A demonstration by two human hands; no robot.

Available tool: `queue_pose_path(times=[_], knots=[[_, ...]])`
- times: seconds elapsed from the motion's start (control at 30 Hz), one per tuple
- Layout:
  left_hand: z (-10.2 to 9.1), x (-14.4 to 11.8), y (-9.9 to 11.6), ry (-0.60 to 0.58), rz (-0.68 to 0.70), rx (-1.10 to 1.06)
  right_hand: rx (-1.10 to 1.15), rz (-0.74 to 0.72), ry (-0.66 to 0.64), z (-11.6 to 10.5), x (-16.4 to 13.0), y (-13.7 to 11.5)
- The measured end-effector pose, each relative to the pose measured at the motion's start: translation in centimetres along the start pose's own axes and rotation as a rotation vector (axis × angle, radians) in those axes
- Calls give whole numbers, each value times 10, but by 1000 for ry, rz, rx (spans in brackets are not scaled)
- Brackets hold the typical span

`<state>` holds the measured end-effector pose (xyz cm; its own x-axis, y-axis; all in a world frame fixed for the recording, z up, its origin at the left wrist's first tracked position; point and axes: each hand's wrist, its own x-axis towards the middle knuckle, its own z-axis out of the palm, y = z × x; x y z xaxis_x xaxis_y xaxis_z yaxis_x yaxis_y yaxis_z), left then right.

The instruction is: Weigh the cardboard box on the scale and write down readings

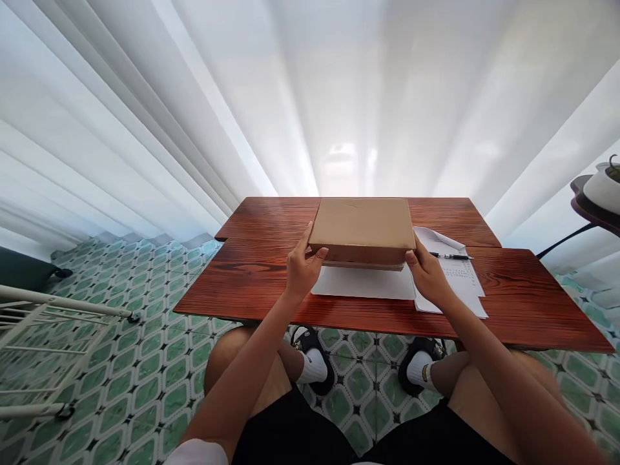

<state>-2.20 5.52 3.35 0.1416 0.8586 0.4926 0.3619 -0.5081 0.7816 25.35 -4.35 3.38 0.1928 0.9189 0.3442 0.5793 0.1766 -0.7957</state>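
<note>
The cardboard box (pixel 362 227) is flat and brown, held just above the middle of the surface (pixel 261 284), its broad top face turned up and level. Its long axis runs left to right across the view, parallel to the near edge of the surface, with one long side toward the person. The surface itself is dark reddish wood with a seam running across it under the box. Directly beneath the box lies a blank white sheet (pixel 361 283), and just to its right lie printed papers (pixel 460 278), partly tucked under the box's right end. The left hand (pixel 301 266) grips the box's left end, fingers curled against the side and thumb at the near corner. The right hand (pixel 426 274) is closed on the right end the same way. A pen (pixel 451 256) rests on the printed papers, pointing left to right, just beyond the right hand.
</note>
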Motion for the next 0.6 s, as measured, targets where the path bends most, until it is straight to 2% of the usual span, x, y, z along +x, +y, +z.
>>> queue_pose_path(times=[0.23,0.4,0.6], knots=[[18,-4,10,-52,39,-117,-46,50,37,-13,-4,14],[24,-8,14,-50,31,12,-54,57,34,-14,-4,21],[26,-13,14,-58,15,31,-37,52,13,-14,-8,26]])
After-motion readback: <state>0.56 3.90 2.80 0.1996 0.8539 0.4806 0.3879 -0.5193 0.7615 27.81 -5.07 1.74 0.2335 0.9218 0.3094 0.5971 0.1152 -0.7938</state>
